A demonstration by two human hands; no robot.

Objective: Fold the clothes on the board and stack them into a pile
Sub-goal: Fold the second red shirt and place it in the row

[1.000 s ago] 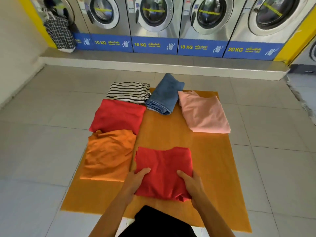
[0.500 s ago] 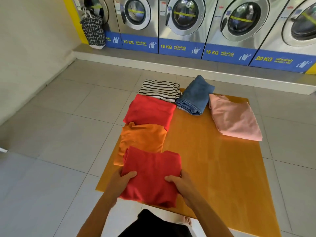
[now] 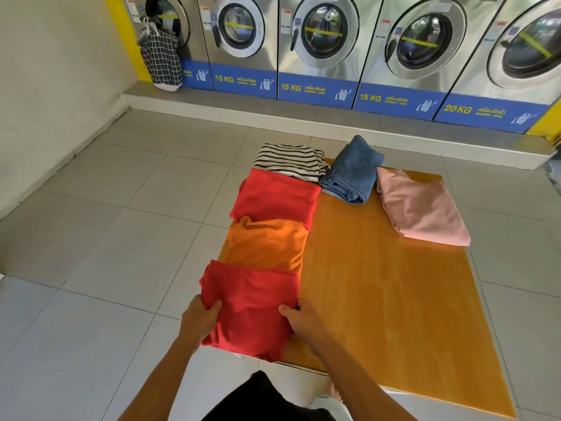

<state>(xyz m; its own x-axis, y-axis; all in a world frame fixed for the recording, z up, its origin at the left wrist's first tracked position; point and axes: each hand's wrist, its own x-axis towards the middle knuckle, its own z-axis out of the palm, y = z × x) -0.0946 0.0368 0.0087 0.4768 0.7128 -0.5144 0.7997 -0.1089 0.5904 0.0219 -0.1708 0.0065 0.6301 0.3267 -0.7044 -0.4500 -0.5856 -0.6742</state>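
A folded red garment is held at the near left corner of the orange wooden board, its far edge overlapping a folded orange garment. My left hand grips its left side and my right hand grips its right side. Beyond the orange piece lie another folded red garment and a striped black-and-white one. Folded blue jeans and a folded pink garment lie at the far side of the board.
The board lies on a grey tiled floor. A row of steel washing machines stands on a raised step along the back. A checked bag hangs at the far left machine. A cream wall runs along the left.
Both hands have carried the folded red garment from the board's near middle leftwards to its near left corner, where it now overlaps the orange garment. The view swung left.
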